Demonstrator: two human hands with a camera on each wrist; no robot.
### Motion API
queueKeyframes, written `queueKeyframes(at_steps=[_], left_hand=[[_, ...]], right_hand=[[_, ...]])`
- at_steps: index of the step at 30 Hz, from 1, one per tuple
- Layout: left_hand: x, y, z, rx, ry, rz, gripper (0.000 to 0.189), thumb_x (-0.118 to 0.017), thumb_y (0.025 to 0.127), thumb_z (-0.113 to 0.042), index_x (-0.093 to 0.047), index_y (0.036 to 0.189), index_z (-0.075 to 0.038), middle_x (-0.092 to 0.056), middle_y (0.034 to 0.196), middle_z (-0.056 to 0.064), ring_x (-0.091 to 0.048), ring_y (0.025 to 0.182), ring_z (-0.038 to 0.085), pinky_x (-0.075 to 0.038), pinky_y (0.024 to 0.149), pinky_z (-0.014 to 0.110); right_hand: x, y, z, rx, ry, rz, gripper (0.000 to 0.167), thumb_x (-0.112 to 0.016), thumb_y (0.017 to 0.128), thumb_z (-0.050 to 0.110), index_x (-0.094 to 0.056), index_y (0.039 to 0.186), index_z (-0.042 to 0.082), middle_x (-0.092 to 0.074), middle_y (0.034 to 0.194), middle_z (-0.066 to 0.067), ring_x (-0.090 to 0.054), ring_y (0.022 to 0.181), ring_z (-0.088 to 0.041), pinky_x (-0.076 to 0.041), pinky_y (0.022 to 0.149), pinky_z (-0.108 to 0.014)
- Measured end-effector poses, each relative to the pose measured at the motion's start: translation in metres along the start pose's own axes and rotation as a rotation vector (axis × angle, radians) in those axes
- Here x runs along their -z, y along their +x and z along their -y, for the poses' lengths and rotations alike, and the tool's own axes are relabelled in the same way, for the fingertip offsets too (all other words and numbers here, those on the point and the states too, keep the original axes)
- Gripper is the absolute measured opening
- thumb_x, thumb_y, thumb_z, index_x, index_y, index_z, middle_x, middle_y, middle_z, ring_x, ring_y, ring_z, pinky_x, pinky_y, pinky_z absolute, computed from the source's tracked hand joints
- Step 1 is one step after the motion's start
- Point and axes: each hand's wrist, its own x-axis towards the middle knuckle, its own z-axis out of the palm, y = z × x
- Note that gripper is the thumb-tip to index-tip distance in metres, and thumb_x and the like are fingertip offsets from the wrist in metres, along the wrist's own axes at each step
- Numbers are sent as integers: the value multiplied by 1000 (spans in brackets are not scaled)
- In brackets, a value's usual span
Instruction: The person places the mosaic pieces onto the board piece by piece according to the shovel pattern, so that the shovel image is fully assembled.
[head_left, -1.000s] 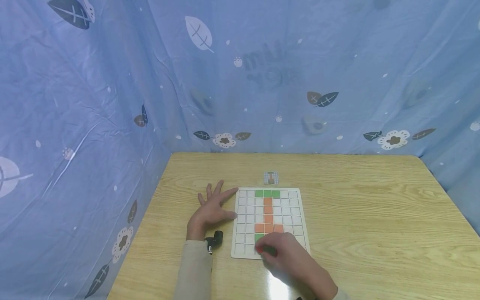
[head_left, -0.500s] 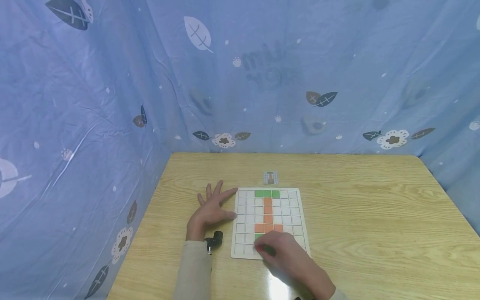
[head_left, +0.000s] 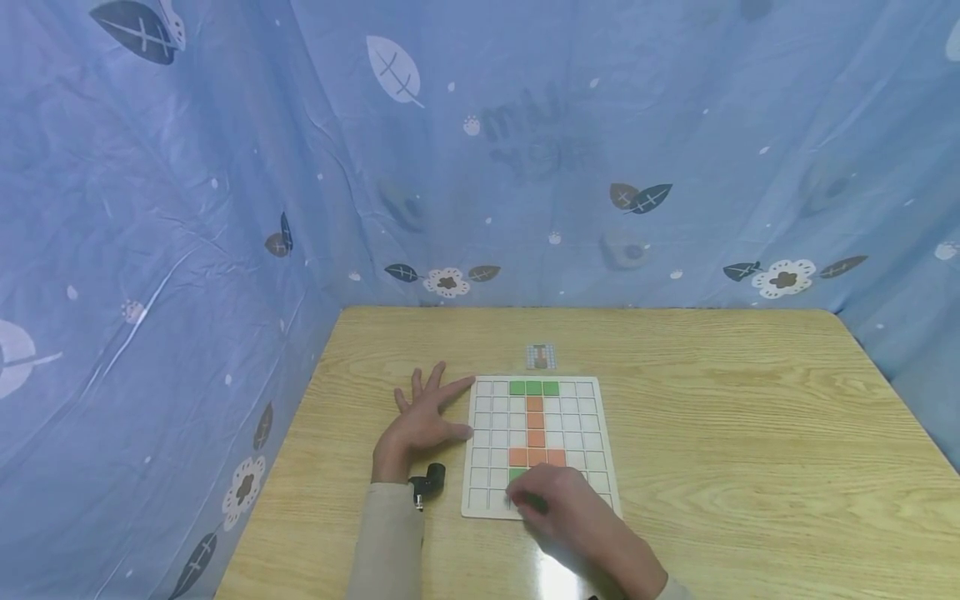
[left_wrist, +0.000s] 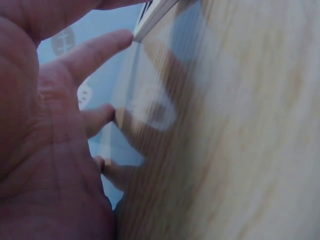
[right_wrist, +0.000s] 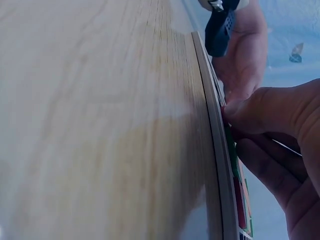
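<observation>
A white gridded board (head_left: 480, 498) lies on the table, with a row of green tiles (head_left: 534, 388) at its far side and a column of orange tiles (head_left: 536, 421) below. My left hand (head_left: 422, 425) touches the board's left edge with straight index finger and thumb; its other fingers spread over the table. Over the near rows, my right hand (head_left: 566, 507) pinches a small red tile (right_wrist: 224, 112) down at the board's surface, and covers several cells. In the right wrist view, a green tile (right_wrist: 232, 150) and another red tile (right_wrist: 239, 202) sit on the board beside the fingers.
A small pattern card (head_left: 541, 357) lies just beyond the board. The wooden table (head_left: 735, 433) extends to the right. Blue printed curtains (head_left: 487, 158) stand behind and to the left. A black wrist device (head_left: 429, 481) is strapped at the left wrist.
The red tile in my right fingers, visible earlier in the head view, is now hidden there as the fingertips shift slightly left. My left hand stays at the board's edge.
</observation>
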Motion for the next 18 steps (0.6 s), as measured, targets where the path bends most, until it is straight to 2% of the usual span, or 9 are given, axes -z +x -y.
queueKeyframes(at_steps=[5, 8, 13, 18], left_hand=[[-1, 1, 1, -1, 6, 3, 89, -90, 84, -27, -53, 163, -39, -4, 187, 10, 23, 167, 47, 26, 123, 77], [-1, 1, 2, 2, -2, 6, 88, -89, 84, -27, -53, 163, -39, -4, 187, 10, 23, 167, 47, 26, 123, 77], [1, -4, 5, 25, 10, 1, 87, -88, 86, -27, -51, 164, -39, -5, 186, 11, 20, 168, 48, 23, 124, 79], [7, -11, 4, 58, 56, -10, 82, -83, 92, -32, -49, 166, -37, -10, 186, 13, 13, 169, 50, 17, 126, 80]], right_hand=[[7, -3, -2, -48, 43, -29, 22, -80, 95, 5, -83, 104, 24, -77, 99, 15, -67, 92, 0, -63, 82, -25], [20, -5, -8, -29, 36, -106, 21, -82, 94, 4, -83, 101, 24, -78, 98, 14, -69, 90, -2, -64, 80, -26], [52, -6, -26, 123, -171, -288, 24, -88, 83, -2, -83, 102, 11, -83, 99, 4, -79, 93, -11, -66, 84, -27], [88, -11, -41, 115, -311, -379, 28, -90, 81, 1, -83, 106, 10, -84, 102, 2, -81, 91, -18, -63, 85, -21]])
